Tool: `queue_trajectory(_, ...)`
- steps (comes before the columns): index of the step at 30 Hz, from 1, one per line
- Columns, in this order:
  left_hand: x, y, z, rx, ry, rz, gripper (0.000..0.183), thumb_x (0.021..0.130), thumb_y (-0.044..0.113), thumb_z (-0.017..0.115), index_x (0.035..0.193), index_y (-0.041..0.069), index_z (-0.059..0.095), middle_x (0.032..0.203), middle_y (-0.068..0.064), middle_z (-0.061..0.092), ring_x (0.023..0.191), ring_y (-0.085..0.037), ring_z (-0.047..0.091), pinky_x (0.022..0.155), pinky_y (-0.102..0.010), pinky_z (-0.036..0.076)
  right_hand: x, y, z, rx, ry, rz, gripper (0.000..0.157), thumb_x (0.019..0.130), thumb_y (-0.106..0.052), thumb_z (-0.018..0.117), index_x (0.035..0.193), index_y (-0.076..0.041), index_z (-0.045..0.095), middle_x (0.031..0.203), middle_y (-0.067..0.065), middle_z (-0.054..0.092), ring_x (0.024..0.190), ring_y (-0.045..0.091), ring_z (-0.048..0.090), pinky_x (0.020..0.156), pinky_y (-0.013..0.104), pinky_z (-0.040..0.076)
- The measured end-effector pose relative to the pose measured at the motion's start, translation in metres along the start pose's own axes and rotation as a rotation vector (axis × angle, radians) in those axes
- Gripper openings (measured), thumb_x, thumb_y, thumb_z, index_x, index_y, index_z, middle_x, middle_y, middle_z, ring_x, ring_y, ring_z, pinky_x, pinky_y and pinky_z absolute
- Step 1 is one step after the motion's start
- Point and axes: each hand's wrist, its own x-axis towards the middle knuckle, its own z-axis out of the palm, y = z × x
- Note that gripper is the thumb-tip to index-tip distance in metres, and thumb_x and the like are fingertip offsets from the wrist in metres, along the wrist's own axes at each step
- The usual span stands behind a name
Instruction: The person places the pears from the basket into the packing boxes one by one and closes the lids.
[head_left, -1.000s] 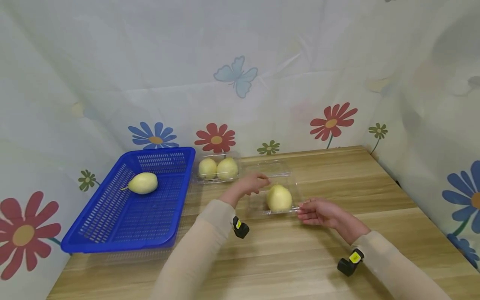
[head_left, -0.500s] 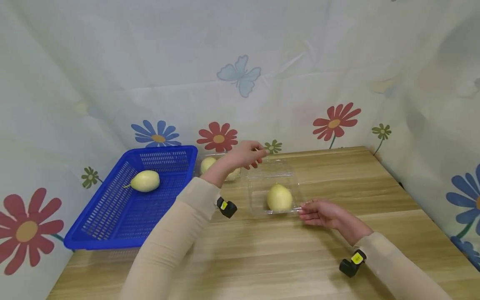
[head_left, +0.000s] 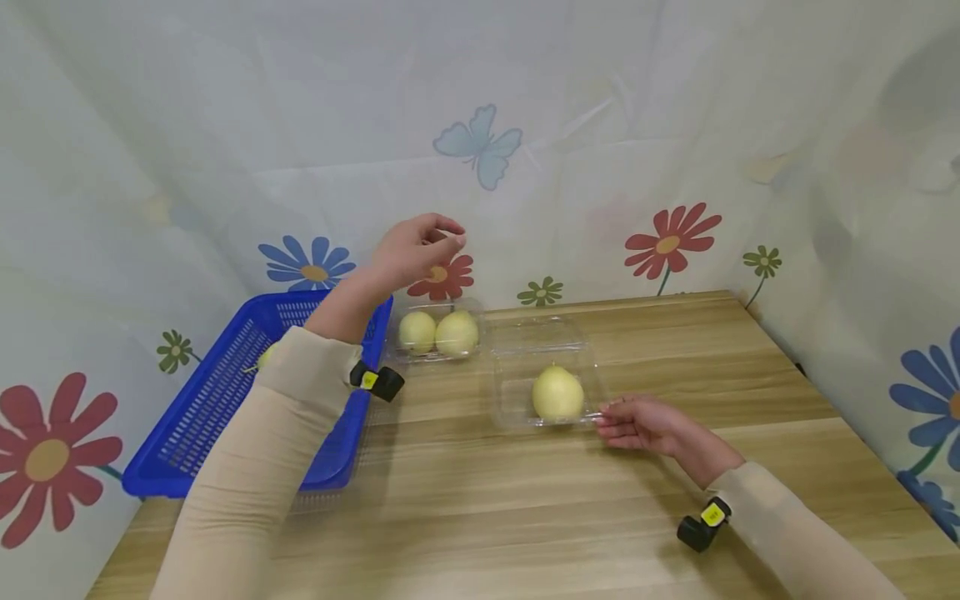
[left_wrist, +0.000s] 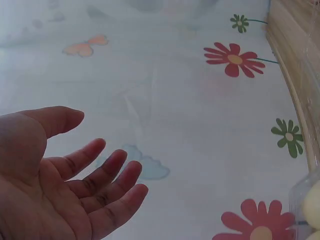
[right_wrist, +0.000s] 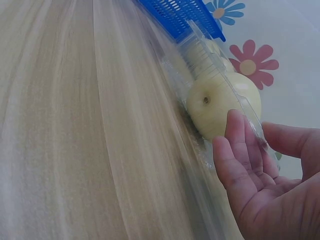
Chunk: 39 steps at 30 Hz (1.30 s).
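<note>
My right hand [head_left: 639,427] pinches the front right rim of a clear plastic clamshell box [head_left: 512,404], thumb on one side and fingers on the other. A pale yellow pear [head_left: 558,395] sits in that box, whose lid [head_left: 536,335] lies back toward the wall. My left hand [head_left: 415,252] is raised above the back of the table, fingers loosely bent and holding nothing; the left wrist view shows its bare palm [left_wrist: 55,205]. Below the left forearm stands a blue plastic basket [head_left: 180,417]. The pear [head_left: 267,356] inside it is mostly hidden by my sleeve.
Another clear box [head_left: 397,354] with two pears [head_left: 457,333] stands at the back, between the basket and the lidded box. A flower-printed sheet [head_left: 570,208] hangs behind and beside the wooden table [head_left: 480,517].
My left hand has lifted off the box with the single pear and swung up and left over the basket's side. The right hand keeps its place on the rim.
</note>
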Motion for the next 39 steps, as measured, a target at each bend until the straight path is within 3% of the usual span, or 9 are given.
queue_trajectory(2,-0.005,-0.007,-0.012,0.013,0.007,-0.023,0.047,0.108,0.032,0.048,0.149,0.009,0.047,0.144,-0.021,0.055,0.126,-0.033,0.056,0.110,-0.047,0.049,0.000,0.000,0.001,0.001,0.004,0.000,0.014,0.107,-0.011,0.047,0.101,-0.012,0.060,0.088,-0.006,0.075,0.082,0.005,0.072,0.082,0.023,0.062)
queue_trajectory(4,-0.011,-0.016,-0.023,-0.011,-0.010,-0.058,0.052,0.109,0.033,0.046,0.155,0.010,0.040,0.153,-0.022,0.047,0.138,-0.037,0.048,0.118,-0.055,0.042,0.000,0.000,0.002,-0.001,0.008,0.001,0.014,0.107,-0.011,0.047,0.102,-0.011,0.059,0.088,-0.006,0.075,0.082,0.005,0.072,0.082,0.024,0.062)
queue_trajectory(9,-0.022,-0.043,-0.044,-0.054,-0.064,-0.126,0.063,0.109,0.036,0.043,0.163,0.011,0.023,0.165,-0.022,0.032,0.149,-0.043,0.038,0.122,-0.060,0.035,0.000,0.000,0.003,-0.004,0.013,0.008,0.012,0.107,-0.012,0.048,0.104,-0.011,0.059,0.089,-0.006,0.075,0.083,0.006,0.073,0.083,0.024,0.062)
queue_trajectory(14,-0.028,-0.069,-0.055,-0.074,-0.086,-0.188,0.068,0.110,0.040,0.040,0.166,0.012,0.012,0.170,-0.022,0.022,0.155,-0.044,0.026,0.125,-0.062,0.029,-0.001,0.001,0.002,-0.003,0.011,0.006,0.012,0.107,-0.012,0.048,0.103,-0.012,0.059,0.089,-0.006,0.075,0.083,0.006,0.073,0.083,0.024,0.062)
queue_trajectory(25,-0.046,-0.111,-0.062,-0.071,-0.103,-0.280,0.076,0.110,0.043,0.037,0.165,0.008,-0.001,0.170,-0.028,0.008,0.157,-0.048,0.015,0.125,-0.065,0.023,-0.003,0.000,0.002,-0.011,0.010,0.001,0.012,0.107,-0.013,0.049,0.101,-0.012,0.059,0.089,-0.006,0.075,0.084,0.005,0.072,0.083,0.024,0.062)
queue_trajectory(29,-0.049,-0.129,-0.064,-0.083,-0.121,-0.309,0.073,0.111,0.042,0.033,0.164,0.002,0.001,0.170,-0.029,0.003,0.156,-0.051,0.013,0.125,-0.066,0.023,-0.003,0.000,0.001,-0.005,0.005,-0.005,0.013,0.107,-0.013,0.048,0.101,-0.013,0.060,0.089,-0.006,0.075,0.083,0.005,0.072,0.082,0.023,0.062)
queue_trajectory(35,-0.047,-0.177,-0.065,-0.095,-0.222,-0.435,0.075,0.112,0.042,0.030,0.161,-0.008,0.003,0.166,-0.036,0.010,0.153,-0.054,0.021,0.124,-0.067,0.025,-0.002,0.000,0.001,-0.010,0.004,-0.006,0.013,0.107,-0.013,0.048,0.102,-0.013,0.060,0.089,-0.007,0.075,0.083,0.005,0.072,0.083,0.023,0.062)
queue_trajectory(39,-0.048,-0.209,-0.064,-0.148,-0.235,-0.526,0.076,0.112,0.043,0.027,0.160,-0.009,-0.001,0.164,-0.038,0.013,0.152,-0.053,0.023,0.125,-0.064,0.027,-0.001,0.000,0.001,-0.014,0.009,-0.006,0.012,0.107,-0.014,0.049,0.102,-0.012,0.060,0.089,-0.006,0.075,0.082,0.005,0.072,0.082,0.024,0.062)
